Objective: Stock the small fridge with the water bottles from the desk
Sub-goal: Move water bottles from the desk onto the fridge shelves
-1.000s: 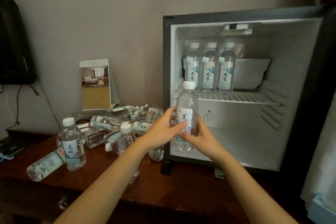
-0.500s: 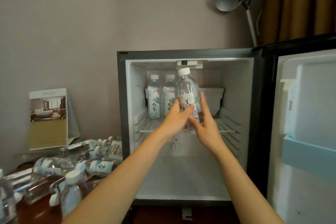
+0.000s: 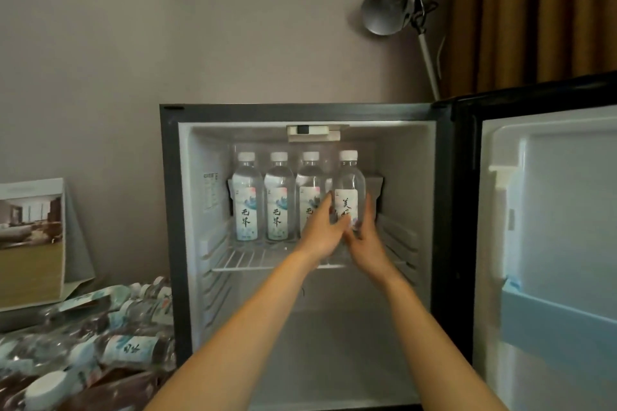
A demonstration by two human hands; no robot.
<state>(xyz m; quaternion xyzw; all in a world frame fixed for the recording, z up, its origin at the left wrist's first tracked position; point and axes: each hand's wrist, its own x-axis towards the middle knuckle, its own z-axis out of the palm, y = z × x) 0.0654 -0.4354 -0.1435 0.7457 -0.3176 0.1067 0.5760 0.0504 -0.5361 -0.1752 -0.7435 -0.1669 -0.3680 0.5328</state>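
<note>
- The small fridge stands on the desk with its door swung wide open to the right.
- Both arms reach into the top part of the fridge.
- The left hand and the right hand hold one water bottle between them.
- The left hand's fingers are pressed together and curl round the left side of the water bottle, with the thumb across its front.
- The right hand's fingers are close together and point up along the right side, with the thumb on the front, low down.
- The water bottle is upright with its white cap on top. It is over the wire shelf, but the hands hide its bottom, so I cannot tell if it touches the shelf.
- Three other bottles stand in a row on the wire shelf, just to the left of it, with the last one right beside it.
- The bottom part of the fridge shows only its white walls.
- A pile of bottles lies on its side on the desk, left of the fridge.
- A folded picture card stands behind the pile.
- A silver lamp sticks up behind the fridge, next to a brown curtain.
</note>
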